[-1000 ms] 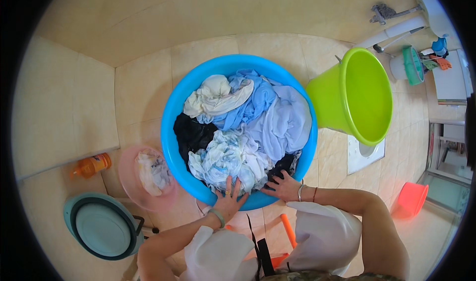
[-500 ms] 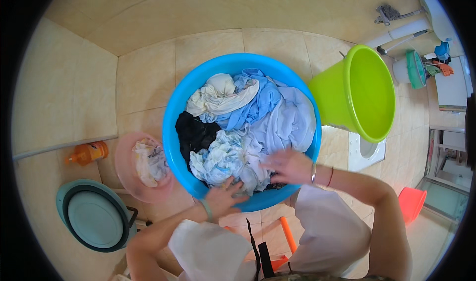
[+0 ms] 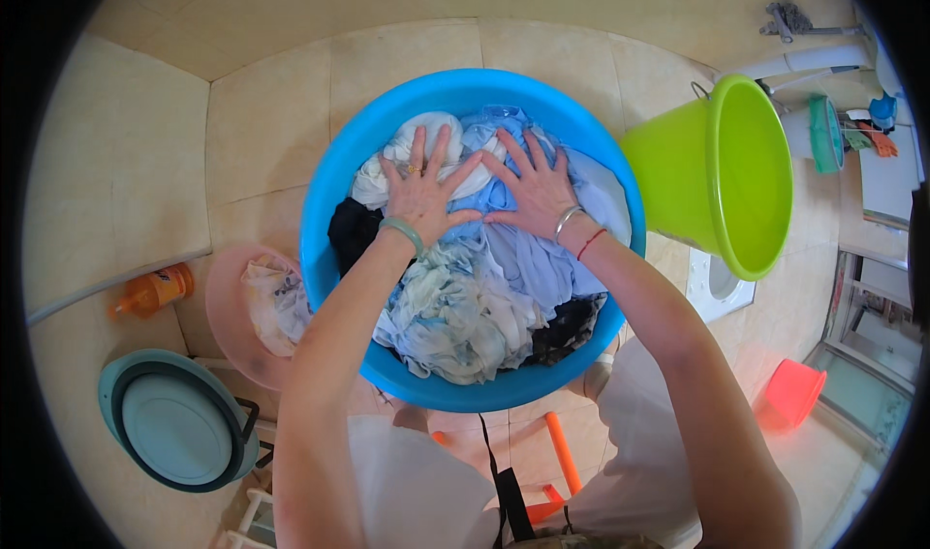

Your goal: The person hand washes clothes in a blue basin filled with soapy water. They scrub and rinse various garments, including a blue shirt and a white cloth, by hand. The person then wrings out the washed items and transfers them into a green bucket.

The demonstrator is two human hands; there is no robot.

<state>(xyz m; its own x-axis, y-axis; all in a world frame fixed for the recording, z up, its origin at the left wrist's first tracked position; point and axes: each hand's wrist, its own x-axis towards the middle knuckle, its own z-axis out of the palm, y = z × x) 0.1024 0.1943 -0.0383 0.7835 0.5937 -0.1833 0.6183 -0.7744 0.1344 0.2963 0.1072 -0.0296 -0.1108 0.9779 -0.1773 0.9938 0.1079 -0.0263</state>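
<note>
Inside the big, round, blue plastic tub (image 3: 484, 394), the left hand (image 3: 423, 200) and right hand (image 3: 535, 193) lie spread wide on crumpled white and light-blue cloth clothes (image 3: 523, 266).

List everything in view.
Tub: one, blue, centre
Clothes: several, white, blue, black, in tub
Bucket: one, lime green, right of tub
Small basin: one, pink, left of tub
Cloth: count unclear, whitish, small basin
Bottle: one, orange, far left
Handled basin: one, grey-green, lower left
Floor fixture: one, white, near bucket
Container: one, red, lower right
Pail: one, white-green, upper right
Frame: one, orange, between legs
Other small items, upper right: too far to tell
Bangles: two, green, silver, on wrists
Left hand: one, bare, on clothes
Right hand: one, bare, on clothes
</note>
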